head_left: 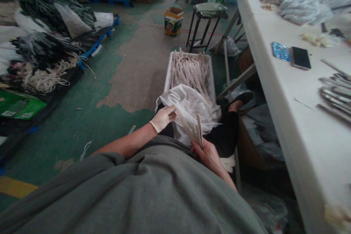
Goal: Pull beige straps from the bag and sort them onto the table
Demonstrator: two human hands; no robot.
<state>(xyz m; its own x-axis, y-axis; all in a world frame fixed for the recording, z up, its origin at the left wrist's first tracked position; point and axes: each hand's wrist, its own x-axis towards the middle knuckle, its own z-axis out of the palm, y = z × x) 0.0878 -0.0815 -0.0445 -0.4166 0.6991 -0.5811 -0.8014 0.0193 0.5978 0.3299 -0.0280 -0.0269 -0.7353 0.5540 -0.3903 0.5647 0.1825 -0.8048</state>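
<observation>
My left hand (163, 117), in a pale glove, pinches the upper end of a beige strip (183, 124) above my lap. Bare, my right hand (204, 150) is closed round the lower end of that strip and several short, folded beige strips (199, 128). A white translucent plastic bag (189, 104) lies over my lap, behind the strips. Beyond it, a white crate (168, 71) on the floor holds a heap of long beige strips (190, 69). The bag covers the near end of the crate.
A long white table (270, 76) runs along the right, bearing a phone (301, 57), a blue packet (280, 51) and metal rods. A black stool (203, 27) and printed carton (173, 21) stand ahead. Cord bundles (52, 3) lie on pallets at left.
</observation>
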